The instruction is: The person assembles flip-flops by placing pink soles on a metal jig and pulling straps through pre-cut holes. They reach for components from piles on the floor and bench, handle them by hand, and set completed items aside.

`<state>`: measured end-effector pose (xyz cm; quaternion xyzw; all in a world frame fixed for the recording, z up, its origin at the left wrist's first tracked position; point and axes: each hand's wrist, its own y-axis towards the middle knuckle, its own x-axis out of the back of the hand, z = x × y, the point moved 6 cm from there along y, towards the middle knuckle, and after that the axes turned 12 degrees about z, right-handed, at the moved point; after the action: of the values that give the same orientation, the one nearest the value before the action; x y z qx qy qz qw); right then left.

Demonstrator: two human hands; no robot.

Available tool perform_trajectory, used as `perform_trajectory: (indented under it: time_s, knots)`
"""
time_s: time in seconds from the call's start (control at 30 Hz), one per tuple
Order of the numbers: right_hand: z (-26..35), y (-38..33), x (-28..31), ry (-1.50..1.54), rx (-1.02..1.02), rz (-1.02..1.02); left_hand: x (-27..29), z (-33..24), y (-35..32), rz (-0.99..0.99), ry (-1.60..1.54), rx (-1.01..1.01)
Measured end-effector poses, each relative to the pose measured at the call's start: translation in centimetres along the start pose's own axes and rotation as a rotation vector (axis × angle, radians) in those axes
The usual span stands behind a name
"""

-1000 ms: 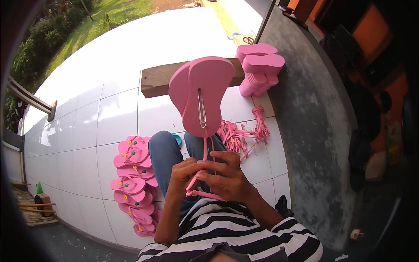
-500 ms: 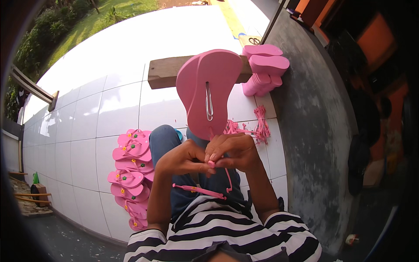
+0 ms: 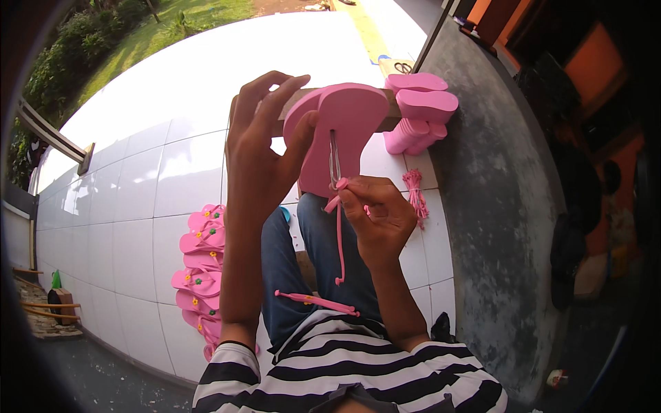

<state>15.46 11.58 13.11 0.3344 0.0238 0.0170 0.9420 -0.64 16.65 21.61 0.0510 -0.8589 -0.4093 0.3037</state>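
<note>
Left grip point(image 3: 264, 155) has risen, spread wide at the sole point(image 3: 352, 113); right grip point(image 3: 381, 215) pinches the strap point(image 3: 342, 184).

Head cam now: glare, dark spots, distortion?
Head view, top: white tiled floor blown out, tile lines lost there; head view, right side: much detail sinks into near-black; head view, rim: straight edges bow, corners black; head view, centre: pink sole readable.
</note>
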Motion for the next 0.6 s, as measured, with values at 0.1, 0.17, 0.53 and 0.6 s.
perform_trajectory:
  time_s: [0.1, 0.17, 0.53, 0.6]
  knots:
    - [0.3, -0.4, -0.3, -0.184, 0.111, 0.07, -1.2, 0.1, 1.1, 0.179, 0.085, 0.012]
    - [0.6, -0.5, -0.5, -0.26, 0.16, 0.106, -1.5, -0.2, 1.1, 0.143, 0.099, -0.07]
    - [-1.4, 1.1, 0.1, 0.319, -0.236, 0.137, -2.0, -1.1, -0.3, 0.205, 0.069, -0.087]
    - [-2.5, 1.5, 0.5, 0.415, -0.373, 0.199, -2.2, -1.4, -0.4, 0.207, 0.083, -0.126]
